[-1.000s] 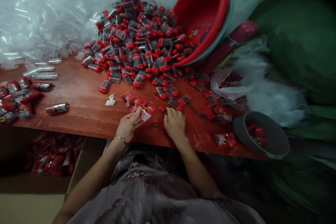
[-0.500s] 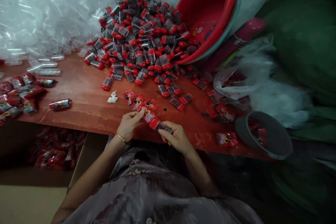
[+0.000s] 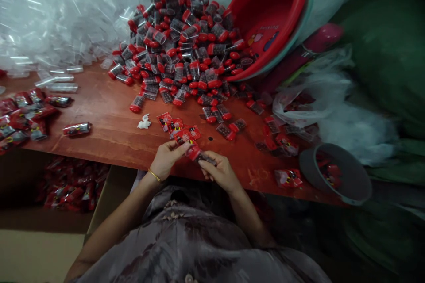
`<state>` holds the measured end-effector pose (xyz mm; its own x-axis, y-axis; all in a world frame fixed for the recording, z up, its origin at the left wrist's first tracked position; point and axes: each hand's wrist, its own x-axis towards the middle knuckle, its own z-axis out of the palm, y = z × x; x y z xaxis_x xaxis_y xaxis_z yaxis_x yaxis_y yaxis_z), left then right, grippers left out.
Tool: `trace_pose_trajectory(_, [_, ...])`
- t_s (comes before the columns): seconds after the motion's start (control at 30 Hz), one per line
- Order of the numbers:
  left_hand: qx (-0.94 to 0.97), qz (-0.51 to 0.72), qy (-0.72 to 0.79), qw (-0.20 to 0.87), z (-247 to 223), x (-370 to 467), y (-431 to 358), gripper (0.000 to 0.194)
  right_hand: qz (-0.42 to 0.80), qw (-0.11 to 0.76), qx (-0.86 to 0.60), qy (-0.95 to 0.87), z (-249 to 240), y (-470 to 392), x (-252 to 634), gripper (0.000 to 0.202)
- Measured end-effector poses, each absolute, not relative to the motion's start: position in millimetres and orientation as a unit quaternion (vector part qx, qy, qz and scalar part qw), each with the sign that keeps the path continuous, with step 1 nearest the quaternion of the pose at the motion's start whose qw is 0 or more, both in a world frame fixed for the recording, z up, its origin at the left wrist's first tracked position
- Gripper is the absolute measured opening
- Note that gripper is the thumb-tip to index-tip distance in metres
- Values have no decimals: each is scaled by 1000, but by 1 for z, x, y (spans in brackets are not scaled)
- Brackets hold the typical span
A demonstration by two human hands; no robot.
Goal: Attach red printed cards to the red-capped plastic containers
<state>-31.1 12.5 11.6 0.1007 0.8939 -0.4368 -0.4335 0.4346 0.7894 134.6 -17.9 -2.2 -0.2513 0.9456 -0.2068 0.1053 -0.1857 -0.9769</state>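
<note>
My left hand (image 3: 166, 159), with a gold bangle at the wrist, pinches a red printed plastic sleeve (image 3: 191, 151) between thumb and fingers. In my right hand (image 3: 222, 171) is a small clear tube (image 3: 206, 158) with dark contents, its fingers closed round the near end. The tube's red-capped end meets the sleeve and appears to be inside it; the exact overlap is hard to make out. Just beyond my left fingers lie several flat red printed sleeves (image 3: 175, 124). A large heap of red-capped tubes (image 3: 179, 48) is piled at the back of the table.
Clear empty tubes (image 3: 59, 22) are heaped back left. Finished-looking red wrapped tubes (image 3: 26, 117) lie at left, one wrapped tube (image 3: 77, 129) apart. A red basin (image 3: 282, 9) leans behind the heap. A grey bowl (image 3: 335, 177) stands at the right edge. Below left is a cardboard box (image 3: 43, 223).
The tube's red cap, bare before, has gone to the sleeve and is now largely covered. My hands have drawn slightly closer together. The whole view has shifted a little.
</note>
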Motion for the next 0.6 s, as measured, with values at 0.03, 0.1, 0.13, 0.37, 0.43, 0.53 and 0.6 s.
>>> trace_pose_trajectory(0.03, [241, 472, 474, 703, 11, -29, 12, 40, 595, 361, -494, -521, -4, -17, 133, 24])
trace_pose_trajectory(0.1, [237, 470, 473, 706, 9, -25, 10, 39, 597, 375, -490, -513, -7, -16, 128, 27])
trace_pose_trajectory(0.13, [231, 475, 470, 707, 8, -23, 9, 39, 590, 386, -492, -511, -8, -16, 125, 27])
trace_pose_trajectory(0.37, [173, 526, 452, 700, 3, -15, 8, 39, 506, 423, -517, -545, -9, -11, 110, 23])
trace_pose_trajectory(0.43, [173, 510, 451, 712, 1, -16, 8, 39, 505, 411, -503, -568, -9, -10, 108, 23])
trace_pose_trajectory(0.53, [171, 496, 465, 714, 1, -19, 10, 42, 509, 413, -488, -576, -12, -9, 105, 24])
trace_pose_trajectory(0.6, [171, 502, 472, 704, 3, -22, 12, 43, 529, 425, -482, -554, -15, -9, 101, 25])
